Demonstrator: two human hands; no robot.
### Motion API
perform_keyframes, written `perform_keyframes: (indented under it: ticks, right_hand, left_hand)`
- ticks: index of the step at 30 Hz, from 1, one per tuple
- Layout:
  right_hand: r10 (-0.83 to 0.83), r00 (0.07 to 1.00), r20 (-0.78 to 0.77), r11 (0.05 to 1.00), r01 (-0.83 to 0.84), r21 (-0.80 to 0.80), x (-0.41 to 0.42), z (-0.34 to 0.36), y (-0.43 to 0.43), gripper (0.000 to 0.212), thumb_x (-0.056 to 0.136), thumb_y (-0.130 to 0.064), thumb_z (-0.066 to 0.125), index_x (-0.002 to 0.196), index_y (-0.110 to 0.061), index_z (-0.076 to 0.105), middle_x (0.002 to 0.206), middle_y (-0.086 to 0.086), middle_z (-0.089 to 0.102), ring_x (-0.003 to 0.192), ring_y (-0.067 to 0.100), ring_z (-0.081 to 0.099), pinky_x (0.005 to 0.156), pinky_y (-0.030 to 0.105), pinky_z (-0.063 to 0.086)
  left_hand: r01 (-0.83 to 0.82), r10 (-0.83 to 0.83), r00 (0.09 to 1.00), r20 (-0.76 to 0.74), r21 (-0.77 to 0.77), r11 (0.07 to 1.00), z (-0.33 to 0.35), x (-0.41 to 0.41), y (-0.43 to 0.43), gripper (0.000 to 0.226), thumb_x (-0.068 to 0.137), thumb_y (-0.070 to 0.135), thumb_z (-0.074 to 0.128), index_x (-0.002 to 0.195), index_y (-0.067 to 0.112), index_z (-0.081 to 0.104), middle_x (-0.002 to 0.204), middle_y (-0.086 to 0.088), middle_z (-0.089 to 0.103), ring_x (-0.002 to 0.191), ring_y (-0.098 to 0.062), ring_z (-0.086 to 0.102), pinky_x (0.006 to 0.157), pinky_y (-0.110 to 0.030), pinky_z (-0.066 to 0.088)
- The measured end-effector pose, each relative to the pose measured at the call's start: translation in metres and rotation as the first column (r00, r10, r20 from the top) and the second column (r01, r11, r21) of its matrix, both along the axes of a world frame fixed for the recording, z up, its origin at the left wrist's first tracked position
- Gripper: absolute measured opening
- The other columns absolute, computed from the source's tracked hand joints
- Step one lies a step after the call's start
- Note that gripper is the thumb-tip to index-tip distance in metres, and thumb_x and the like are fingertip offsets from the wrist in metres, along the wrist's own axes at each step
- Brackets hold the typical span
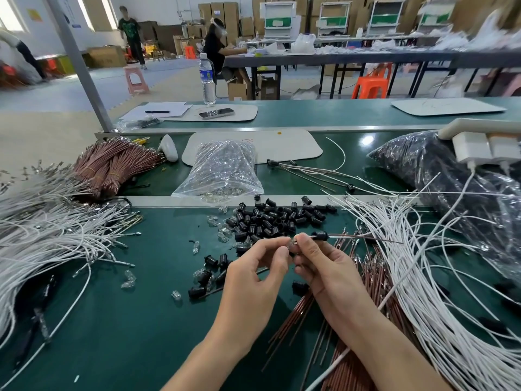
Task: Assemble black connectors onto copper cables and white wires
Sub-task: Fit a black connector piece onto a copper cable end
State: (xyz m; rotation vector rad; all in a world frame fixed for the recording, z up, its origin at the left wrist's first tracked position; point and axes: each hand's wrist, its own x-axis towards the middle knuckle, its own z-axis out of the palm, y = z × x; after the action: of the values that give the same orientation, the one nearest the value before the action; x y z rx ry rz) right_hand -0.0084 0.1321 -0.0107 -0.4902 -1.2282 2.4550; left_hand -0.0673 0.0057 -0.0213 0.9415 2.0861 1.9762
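Over the bench (pixel 141 320), your left hand (pixel 262 266) pinches a clear bulb (pixel 291 244) against the wires (pixel 366 238) your right hand (pixel 318 266) pinches, tips together for alignment. Threaded on those wires, the connector (pixel 320 236) sits just past your right fingertips, likely ready to slide over.

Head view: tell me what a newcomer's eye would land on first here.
At the centre, the left hand and right hand pinch a small assembly between their fingertips, with a black connector on its thin wires just past the right fingers. Behind them lies a heap of black connectors. Thick sheaves of white wires fan across the green table on both sides.
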Motion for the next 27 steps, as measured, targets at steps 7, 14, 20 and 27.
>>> perform_keyframes:
  ticks: [7, 14, 20, 27]
  right_hand:
    - [0.001, 1.0, -0.007, 0.996, -0.002, -0.088, -0.0017, -0.0002, -0.0028, 0.014, 0.073, -0.022, 0.077, 0.077, -0.009, 0.081, 0.078, 0.009, 0.074, 0.059, 0.007, 0.066, 0.054, 0.017, 0.055]
    - [-0.001, 1.0, 0.007, 0.997, 0.001, -0.075, -0.0038, -0.0022, -0.0012, 0.016, 0.071, -0.022, 0.077, 0.077, -0.008, 0.081, 0.078, 0.01, 0.074, 0.06, 0.009, 0.067, 0.054, 0.017, 0.056]
    - [-0.019, 0.999, 0.029, 0.999, 0.017, 0.036, -0.0032, -0.0034, -0.0003, 0.021, 0.072, -0.027, 0.078, 0.082, -0.009, 0.082, 0.084, 0.012, 0.074, 0.066, 0.009, 0.067, 0.058, 0.017, 0.056]
    - [-0.021, 1.0, 0.005, 0.999, 0.021, 0.047, -0.0037, -0.0043, -0.0006, 0.027, 0.069, -0.031, 0.081, 0.085, -0.01, 0.082, 0.085, 0.012, 0.074, 0.071, 0.011, 0.069, 0.063, 0.017, 0.056]
  left_hand:
    - [-0.005, 0.004, 0.998, -0.056, -0.015, 1.0, -0.001, -0.0007, 0.0004, 0.018, 0.098, 0.04, 0.056, 0.111, 0.045, 0.067, 0.102, 0.016, 0.074, 0.1, -0.009, 0.07, 0.083, -0.019, 0.055]
    - [-0.046, 0.036, 0.987, -0.159, -0.061, 0.997, -0.0001, -0.0035, 0.0005, 0.018, 0.1, 0.039, 0.055, 0.112, 0.046, 0.067, 0.105, 0.023, 0.072, 0.102, -0.003, 0.068, 0.082, -0.01, 0.05]
    - [-0.076, 0.06, 0.983, -0.176, -0.083, 0.994, -0.001, -0.0079, -0.0004, 0.022, 0.1, 0.036, 0.055, 0.114, 0.05, 0.064, 0.107, 0.024, 0.07, 0.103, -0.001, 0.068, 0.085, -0.013, 0.051]
    - [-0.042, 0.04, 0.996, -0.078, -0.021, 0.999, -0.0057, -0.0088, 0.0015, 0.024, 0.098, 0.03, 0.058, 0.118, 0.028, 0.071, 0.102, 0.013, 0.074, 0.096, -0.011, 0.071, 0.083, -0.02, 0.055]
